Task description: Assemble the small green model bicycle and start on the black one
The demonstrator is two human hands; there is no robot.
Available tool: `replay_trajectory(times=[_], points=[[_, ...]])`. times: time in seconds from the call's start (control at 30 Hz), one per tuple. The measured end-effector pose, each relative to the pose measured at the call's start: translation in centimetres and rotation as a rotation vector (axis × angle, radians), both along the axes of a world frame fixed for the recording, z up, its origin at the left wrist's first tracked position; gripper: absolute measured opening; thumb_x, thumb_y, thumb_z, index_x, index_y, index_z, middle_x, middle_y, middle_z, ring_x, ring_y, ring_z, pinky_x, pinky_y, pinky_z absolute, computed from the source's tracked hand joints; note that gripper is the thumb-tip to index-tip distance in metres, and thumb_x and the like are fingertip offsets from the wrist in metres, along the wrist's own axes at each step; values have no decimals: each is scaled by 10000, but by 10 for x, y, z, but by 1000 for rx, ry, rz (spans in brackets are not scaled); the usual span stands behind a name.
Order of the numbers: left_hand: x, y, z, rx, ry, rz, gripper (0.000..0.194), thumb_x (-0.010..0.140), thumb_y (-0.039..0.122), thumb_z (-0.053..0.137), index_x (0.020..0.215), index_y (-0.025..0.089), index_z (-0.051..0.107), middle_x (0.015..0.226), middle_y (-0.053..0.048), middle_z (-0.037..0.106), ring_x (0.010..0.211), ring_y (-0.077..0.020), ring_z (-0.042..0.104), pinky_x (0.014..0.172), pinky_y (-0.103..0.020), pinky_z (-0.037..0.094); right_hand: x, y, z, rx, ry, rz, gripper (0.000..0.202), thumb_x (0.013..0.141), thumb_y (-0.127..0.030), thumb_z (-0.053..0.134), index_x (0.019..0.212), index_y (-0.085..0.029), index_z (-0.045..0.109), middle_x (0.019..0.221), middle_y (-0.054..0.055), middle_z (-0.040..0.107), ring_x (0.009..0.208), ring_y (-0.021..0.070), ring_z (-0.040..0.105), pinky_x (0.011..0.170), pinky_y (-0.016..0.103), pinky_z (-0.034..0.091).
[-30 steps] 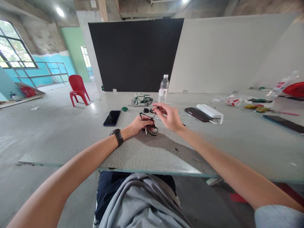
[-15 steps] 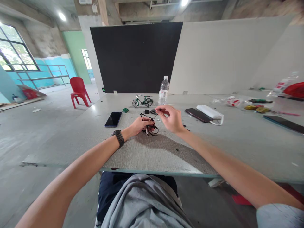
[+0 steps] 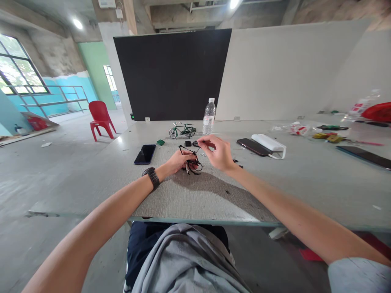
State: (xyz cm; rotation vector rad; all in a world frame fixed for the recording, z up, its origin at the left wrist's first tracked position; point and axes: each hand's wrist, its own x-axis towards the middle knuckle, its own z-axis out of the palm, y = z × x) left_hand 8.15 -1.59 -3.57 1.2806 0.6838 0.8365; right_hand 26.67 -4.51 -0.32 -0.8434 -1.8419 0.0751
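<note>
My left hand is closed around a black model bicycle frame, held just above the table. A thin black wheel or ring shows at the frame's lower right, partly behind my fingers. My right hand pinches the top of a thin rod-like tool, whose lower end meets the frame; its exact kind is too small to tell. Just behind the fingertips lies a loose black wheel, partly covered. Beside it sits a small black block. Farther back stands a finished-looking green model bicycle.
A phone and a green piece lie at left. Behind my hands stands a water bottle. Right of them are a dark phone, a white case-like object and small dark parts. Plastic packaging lies farther right.
The camera view has shifted slightly. Both hands keep their grip in almost the same place, the thin tool still touching the frame.
</note>
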Motion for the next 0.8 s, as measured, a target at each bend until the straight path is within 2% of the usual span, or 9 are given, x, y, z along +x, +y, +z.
replay_trajectory(times=[0.13, 0.3, 0.5, 0.57, 0.63, 0.8], points=[[-1, 2, -2, 1, 0, -4, 134, 869, 172, 765, 820, 85, 676, 708, -51, 707, 632, -182, 754, 595, -256, 592, 0, 0, -1, 6, -3, -8, 204, 1031, -400, 587, 1032, -245, 720, 1025, 75, 756, 930, 223, 709, 871, 416, 607], [-1, 2, -3, 23, 5, -3, 112, 889, 166, 727, 824, 90, 674, 727, -65, 724, 633, -176, 753, 596, -246, 592, 2, 4, -2, 92, -7, 14, 178, 1026, -374, 613, 1042, -245, 736, 1000, 59, 774, 884, 212, 727, 826, 396, 622], [0, 2, -4, 101, 34, 31, 93, 897, 150, 657, 814, 109, 664, 731, -57, 714, 624, -170, 741, 594, -250, 579, 5, 3, 1, 102, -125, 102, 247, 1073, -310, 532, 1224, -261, 722, 1111, 60, 795, 962, 210, 761, 857, 393, 627], [-1, 2, -2, 186, 99, 96, 105, 898, 159, 645, 802, 118, 661, 745, -58, 714, 644, -174, 742, 605, -255, 567, 7, 3, 3, 129, -160, 81, 221, 1071, -308, 544, 1184, -265, 729, 1076, 48, 802, 949, 209, 764, 854, 386, 622], [-4, 2, 2, 310, 206, 225, 114, 888, 152, 635, 780, 128, 659, 763, -55, 717, 657, -170, 732, 625, -259, 552, 10, 4, 4, 155, -202, 41, 189, 1065, -322, 565, 1133, -265, 732, 1045, 42, 805, 938, 211, 761, 856, 383, 612], [-13, 2, 14, 812, 578, 546, 166, 878, 197, 642, 718, 157, 661, 675, -19, 669, 692, -156, 641, 752, -285, 507, 20, 9, 6, 222, -343, -32, 210, 1073, -353, 561, 1095, -229, 729, 1028, 73, 802, 927, 225, 748, 826, 385, 595]])
